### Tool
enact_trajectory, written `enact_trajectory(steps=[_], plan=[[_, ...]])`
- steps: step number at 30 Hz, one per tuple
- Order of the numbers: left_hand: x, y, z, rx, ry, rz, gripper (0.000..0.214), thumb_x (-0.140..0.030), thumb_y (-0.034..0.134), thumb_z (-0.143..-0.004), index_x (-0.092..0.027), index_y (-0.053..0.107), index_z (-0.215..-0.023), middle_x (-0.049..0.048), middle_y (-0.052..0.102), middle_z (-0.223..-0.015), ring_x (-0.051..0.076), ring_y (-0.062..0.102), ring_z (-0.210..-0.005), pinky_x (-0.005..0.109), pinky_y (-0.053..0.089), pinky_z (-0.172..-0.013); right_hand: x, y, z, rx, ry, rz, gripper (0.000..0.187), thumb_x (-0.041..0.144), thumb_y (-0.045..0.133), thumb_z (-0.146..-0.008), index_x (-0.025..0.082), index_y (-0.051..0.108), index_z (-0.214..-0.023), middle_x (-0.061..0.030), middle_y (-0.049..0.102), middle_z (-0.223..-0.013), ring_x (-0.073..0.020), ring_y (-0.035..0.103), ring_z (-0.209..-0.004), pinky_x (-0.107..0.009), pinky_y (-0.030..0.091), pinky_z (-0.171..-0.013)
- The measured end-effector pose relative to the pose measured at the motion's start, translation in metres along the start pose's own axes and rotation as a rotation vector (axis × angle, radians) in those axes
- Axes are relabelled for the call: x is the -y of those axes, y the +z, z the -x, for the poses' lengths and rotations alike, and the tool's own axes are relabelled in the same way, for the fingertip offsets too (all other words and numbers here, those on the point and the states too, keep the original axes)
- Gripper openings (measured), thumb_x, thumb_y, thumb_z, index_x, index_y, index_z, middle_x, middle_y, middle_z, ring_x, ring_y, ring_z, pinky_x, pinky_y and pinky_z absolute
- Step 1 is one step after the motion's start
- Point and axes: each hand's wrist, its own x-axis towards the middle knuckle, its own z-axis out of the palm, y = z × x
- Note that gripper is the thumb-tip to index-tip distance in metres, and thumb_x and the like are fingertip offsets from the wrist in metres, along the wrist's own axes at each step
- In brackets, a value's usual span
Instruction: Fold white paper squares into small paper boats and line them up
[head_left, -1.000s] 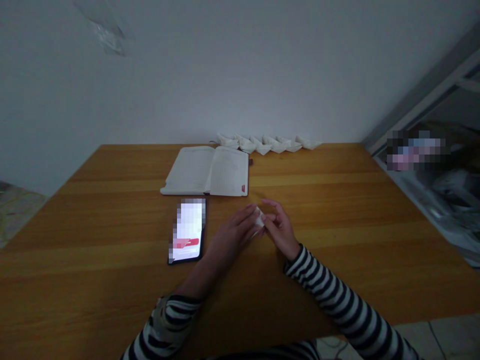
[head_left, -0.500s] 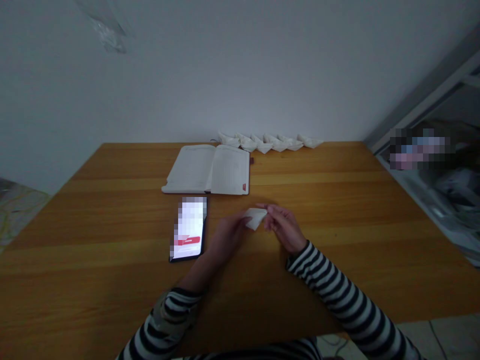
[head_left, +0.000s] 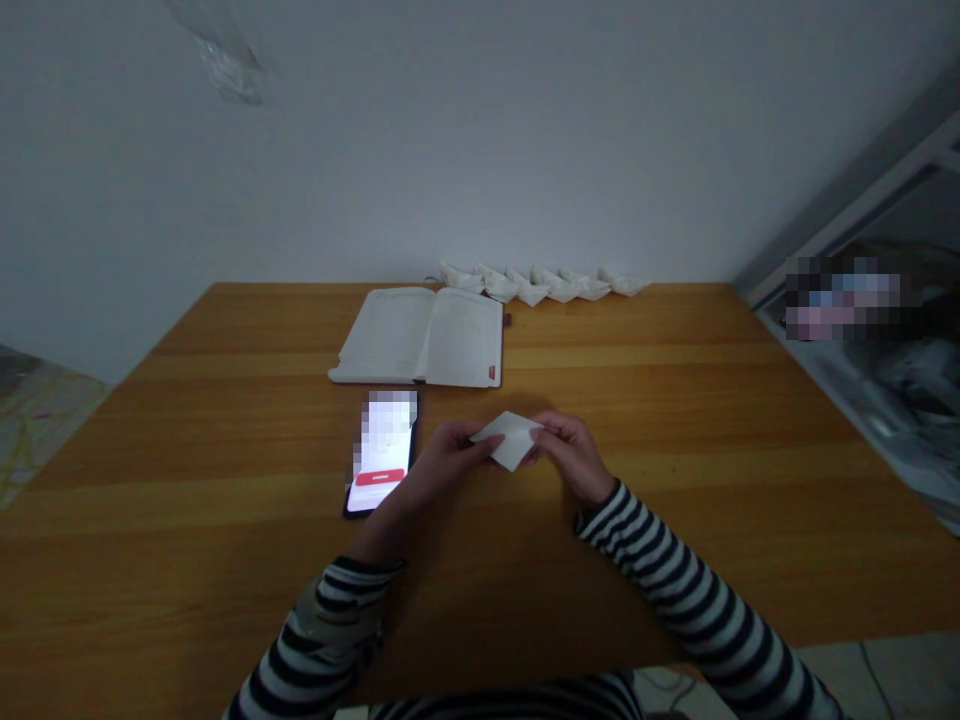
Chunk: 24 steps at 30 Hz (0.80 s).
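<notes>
White folded paper (head_left: 511, 438), light and soft, was held just right of the smartphone (head_left: 382, 450), above the tabletop (head_left: 660, 560). Left hand (head_left: 448, 458) and right hand (head_left: 570, 455) pinched opposite corners between fingers and thumbs. Judged easily creased; best taken by the edges, with gentle pressure.

I count six folded paper boats (head_left: 544, 285) in one row at the top middle of the frame, one open notebook (head_left: 465, 340), one phone (head_left: 382, 470), one white paper sheet (head_left: 511, 438), one left hand (head_left: 450, 460) and one right hand (head_left: 570, 455).

Paper boats (head_left: 544, 285) behind open notebook (head_left: 465, 340), smartphone (head_left: 382, 450) left of the hands (head_left: 450, 458)
</notes>
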Motion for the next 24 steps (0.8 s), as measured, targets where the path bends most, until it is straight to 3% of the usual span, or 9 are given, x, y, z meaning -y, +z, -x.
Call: enact_trajectory(steps=[5, 8, 10, 13, 16, 21, 24], plan=[[0.002, -0.003, 0.001, 0.042, -0.065, 0.273, 0.032, -0.034, 0.071, -0.077, -0.016, 0.078, -0.104, 0.0114, 0.077, -0.101, 0.022, 0.070, -0.083, 0.036, 0.055, -0.079, -0.004, 0.001, 0.001, -0.040, 0.013, -0.141, 0.012, 0.027, 0.071, -0.076, 0.020, 0.078, -0.084, -0.0026, 0.074, -0.068, -0.0131, 0.064, -0.051, -0.023, 0.051, -0.048], [0.006, -0.007, 0.001, 0.111, -0.065, 0.403, 0.034, -0.032, 0.072, -0.074, -0.015, 0.079, -0.102, 0.0151, 0.076, -0.106, 0.026, 0.071, -0.087, 0.038, 0.055, -0.080, -0.005, 0.003, 0.003, -0.048, 0.013, -0.188, 0.009, 0.022, 0.068, -0.075, 0.020, 0.077, -0.076, -0.0009, 0.071, -0.062, -0.0118, 0.062, -0.047, -0.022, 0.048, -0.046], [0.006, -0.008, 0.002, 0.153, -0.040, 0.420, 0.036, -0.039, 0.069, -0.077, -0.014, 0.080, -0.100, 0.0169, 0.075, -0.109, 0.028, 0.070, -0.094, 0.038, 0.055, -0.081, -0.004, 0.003, 0.003, -0.043, -0.028, -0.174, 0.010, 0.020, 0.066, -0.075, 0.021, 0.076, -0.073, 0.0002, 0.070, -0.059, -0.0115, 0.061, -0.047, -0.022, 0.048, -0.047], [0.003, -0.005, 0.002, 0.054, -0.044, 0.310, 0.041, -0.048, 0.065, -0.084, -0.014, 0.078, -0.102, 0.0156, 0.077, -0.103, 0.026, 0.070, -0.093, 0.037, 0.054, -0.082, -0.004, 0.001, 0.004, -0.009, -0.123, -0.035, 0.012, 0.021, 0.065, -0.079, 0.021, 0.076, -0.074, -0.0001, 0.070, -0.060, -0.0122, 0.062, -0.051, -0.023, 0.050, -0.051], [0.004, -0.002, 0.000, -0.089, -0.044, 0.153, 0.046, -0.041, 0.075, -0.078, -0.016, 0.072, -0.117, 0.0101, 0.078, -0.094, 0.021, 0.071, -0.083, 0.033, 0.053, -0.080, -0.004, -0.001, 0.006, 0.022, -0.207, 0.148, 0.014, 0.025, 0.064, -0.085, 0.021, 0.077, -0.080, -0.0015, 0.071, -0.065, -0.0138, 0.064, -0.056, -0.027, 0.052, -0.056], [0.009, -0.004, -0.002, -0.027, -0.005, 0.010, 0.029, -0.036, 0.073, -0.081, -0.016, 0.078, -0.102, 0.0096, 0.078, -0.099, 0.020, 0.070, -0.083, 0.030, 0.052, -0.077, 0.000, -0.002, 0.008, 0.069, -0.299, 0.322, 0.020, 0.027, 0.058, -0.092, 0.022, 0.077, -0.087, -0.0033, 0.071, -0.074, -0.0154, 0.065, -0.066, -0.029, 0.053, -0.063], [0.010, -0.004, -0.001, -0.078, 0.017, -0.053, 0.027, -0.037, 0.070, -0.084, -0.015, 0.079, -0.096, 0.0083, 0.079, -0.088, 0.017, 0.067, -0.072, 0.027, 0.050, -0.069, 0.004, 0.001, 0.009, 0.056, -0.283, 0.290, 0.027, 0.033, 0.054, -0.095, 0.025, 0.070, -0.116, -0.0036, 0.071, -0.086, -0.0160, 0.065, -0.075, -0.030, 0.054, -0.070]])
